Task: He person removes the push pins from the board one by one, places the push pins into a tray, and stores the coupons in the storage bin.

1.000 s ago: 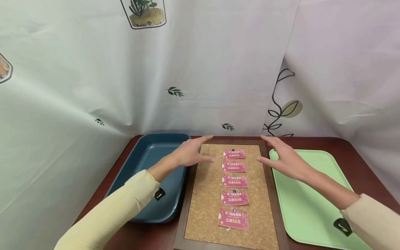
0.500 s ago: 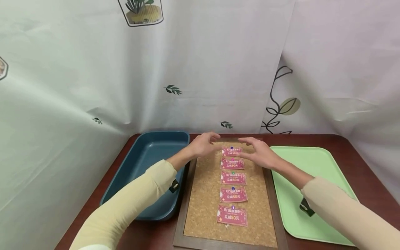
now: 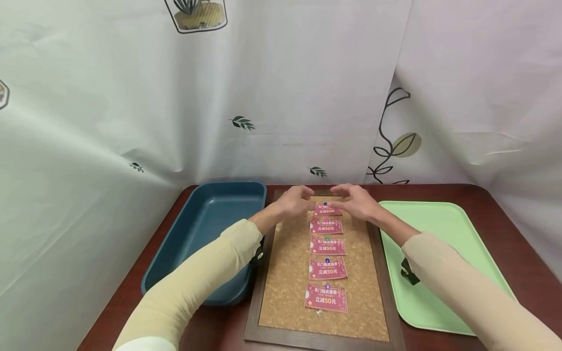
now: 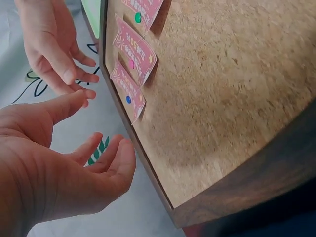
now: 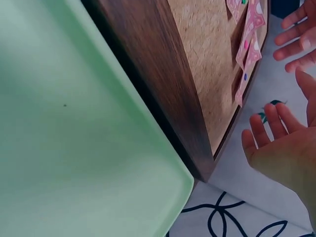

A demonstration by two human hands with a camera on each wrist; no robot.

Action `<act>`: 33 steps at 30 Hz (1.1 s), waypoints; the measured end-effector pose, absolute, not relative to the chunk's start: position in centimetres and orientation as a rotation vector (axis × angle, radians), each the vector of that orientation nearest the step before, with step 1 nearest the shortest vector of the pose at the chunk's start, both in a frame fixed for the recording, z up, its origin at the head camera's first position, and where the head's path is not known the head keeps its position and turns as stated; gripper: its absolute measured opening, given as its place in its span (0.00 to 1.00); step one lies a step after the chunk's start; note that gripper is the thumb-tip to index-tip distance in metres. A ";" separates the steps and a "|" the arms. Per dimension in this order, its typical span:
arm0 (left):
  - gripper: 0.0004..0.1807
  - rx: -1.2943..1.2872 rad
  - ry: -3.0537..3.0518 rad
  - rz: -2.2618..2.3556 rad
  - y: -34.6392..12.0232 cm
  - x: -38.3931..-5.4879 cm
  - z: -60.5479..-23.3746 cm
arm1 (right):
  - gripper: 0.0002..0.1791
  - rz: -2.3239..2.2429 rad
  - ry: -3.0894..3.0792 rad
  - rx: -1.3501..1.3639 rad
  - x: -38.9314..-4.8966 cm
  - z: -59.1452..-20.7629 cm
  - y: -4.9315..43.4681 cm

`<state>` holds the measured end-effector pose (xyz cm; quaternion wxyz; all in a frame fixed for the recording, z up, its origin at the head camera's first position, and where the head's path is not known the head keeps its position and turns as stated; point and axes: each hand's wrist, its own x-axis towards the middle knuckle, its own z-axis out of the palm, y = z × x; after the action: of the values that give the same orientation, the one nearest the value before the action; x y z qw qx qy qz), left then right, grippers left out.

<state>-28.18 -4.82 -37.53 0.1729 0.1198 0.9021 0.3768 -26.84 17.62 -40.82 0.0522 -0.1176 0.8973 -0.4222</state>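
Observation:
A wood-framed corkboard (image 3: pixel 290 273) carries several pink paper coupons (image 3: pixel 327 298) in a column, each fixed with a coloured push pin (image 3: pixel 327 261). Over the board's far end my left hand (image 3: pixel 295 201) hovers to the left of the farthest coupon (image 3: pixel 329 211), its fingers loosely bent with nothing between them. Facing it from the other side is my right hand (image 3: pixel 357 202), also holding nothing, its thumb overlapping that coupon in the head view. In the left wrist view a blue push pin (image 4: pixel 129 99) shows on the coupon nearest the hands.
A deep blue tray (image 3: pixel 206 234) stands left of the corkboard. To its right lies a flat light green tray (image 3: pixel 430 253). All rest on a dark red table (image 3: pixel 474 204), with a printed white curtain (image 3: pixel 285 97) hanging behind.
Both hands have moved inward, from the board's sides to close around the farthest coupon, and their fingers have bent somewhat. The coupons and trays stay in place.

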 end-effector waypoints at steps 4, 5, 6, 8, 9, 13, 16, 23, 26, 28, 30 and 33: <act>0.25 0.331 2.592 1.013 -4.0 -28.5 -38.1 | 0.30 -1.277 2.717 -0.334 -27.3 -41.0 17.5; 0.25 0.336 2.599 0.991 -3.8 -28.6 -38.3 | 0.30 -1.277 2.713 -0.328 -27.4 -41.1 17.4; 0.25 0.347 2.607 0.967 -3.6 -28.7 -38.5 | 0.29 -1.277 2.708 -0.323 -27.5 -41.2 17.3; 0.25 0.365 2.620 0.925 -3.4 -28.8 -38.9 | 0.28 -1.274 2.698 -0.310 -27.7 -41.5 17.1; 0.25 0.371 2.626 0.906 -3.4 -28.9 -39.1 | 0.28 -1.268 2.693 -0.305 -27.7 -41.7 17.0; 0.26 0.381 2.644 0.875 -3.3 -29.1 -39.7 | 0.26 -1.240 2.702 -0.300 -27.9 -42.3 16.8; 0.24 0.371 2.670 0.862 -3.3 -29.3 -40.0 | 0.25 -1.225 2.730 -0.302 -28.1 -42.6 16.6; 0.20 0.351 2.749 0.807 -2.9 -29.8 -40.5 | 0.23 -1.197 2.814 -0.318 -28.8 -43.4 16.2; 0.17 0.342 2.772 0.794 -2.8 -30.0 -40.8 | 0.22 -1.191 2.843 -0.326 -28.9 -43.8 16.0; 0.15 0.335 2.785 0.798 -2.7 -30.1 -41.0 | 0.21 -1.200 2.857 -0.336 -29.1 -44.0 15.9; 0.14 0.330 2.800 0.803 -2.7 -30.3 -41.2 | 0.19 -1.214 2.862 -0.349 -29.3 -44.0 15.7; 0.12 0.315 2.817 0.805 -2.6 -30.5 -41.4 | 0.17 -1.240 2.860 -0.330 -29.5 -44.1 15.5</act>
<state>-30.47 -2.60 -41.40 0.0974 0.1064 0.9514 0.2720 -29.52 15.53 -44.06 0.0032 -0.1053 0.9124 -0.3956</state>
